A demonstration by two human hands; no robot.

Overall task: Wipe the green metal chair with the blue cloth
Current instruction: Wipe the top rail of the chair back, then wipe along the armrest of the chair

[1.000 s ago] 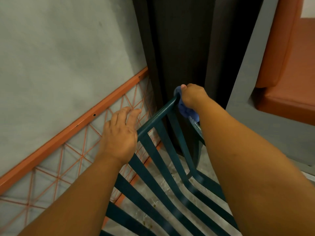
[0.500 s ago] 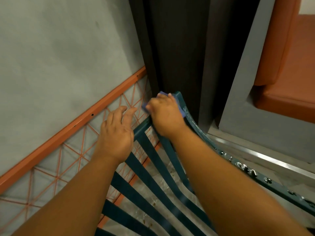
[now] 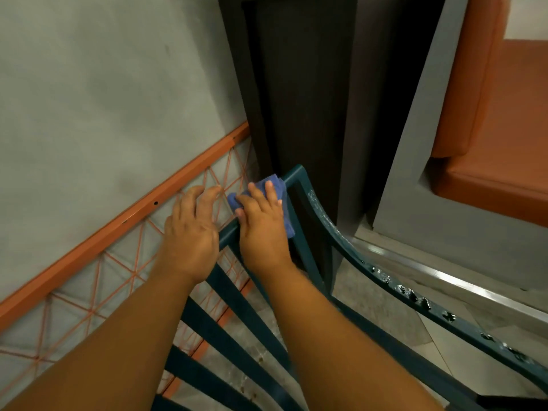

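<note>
The green metal chair (image 3: 335,232) fills the lower middle, its slatted back running down to the bottom edge and its curved arm sweeping right with wet drops on it. My right hand (image 3: 262,229) presses the blue cloth (image 3: 277,188) flat onto the chair's top rail near its corner, fingers spread over the cloth. My left hand (image 3: 189,235) rests on the same rail just to the left, fingers extended toward the wall and holding nothing.
A grey wall with an orange rail (image 3: 118,223) and orange wire mesh stands close on the left. A dark column (image 3: 302,99) rises right behind the chair's corner. An orange cushioned seat (image 3: 498,143) lies at the upper right, a metal floor strip (image 3: 444,280) below it.
My right hand with the cloth has slid left along the top rail from the chair's corner toward my left hand. The chair arm on the right has come into view. My left hand stays put.
</note>
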